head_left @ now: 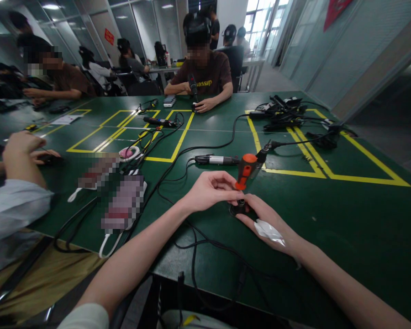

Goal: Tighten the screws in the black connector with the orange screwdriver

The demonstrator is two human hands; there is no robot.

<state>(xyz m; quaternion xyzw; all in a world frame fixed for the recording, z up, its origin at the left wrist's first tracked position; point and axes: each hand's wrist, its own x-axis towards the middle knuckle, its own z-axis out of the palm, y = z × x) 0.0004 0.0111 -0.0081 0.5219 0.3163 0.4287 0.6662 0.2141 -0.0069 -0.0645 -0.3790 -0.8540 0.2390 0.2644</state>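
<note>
An orange and black screwdriver (247, 170) stands nearly upright, handle on top, over a small dark part (238, 209) on the green table. My left hand (216, 189) has its fingers closed just below the orange collar, around the screwdriver's lower end. My right hand (262, 214), with a whitish patch on its back, pinches the dark part from the right. The tip of the screwdriver is hidden by the fingers. Behind my hands lies a black and silver electric screwdriver (216, 160) with a cable.
Black cables (205, 147) cross the green table (345, 214). A pile of black devices (284, 109) lies at the back right. Two phones, one nearer (125, 203), lie left, beside a tape roll (129, 153). A co-worker's arm (23, 160) is at far left; another person (205, 68) sits opposite.
</note>
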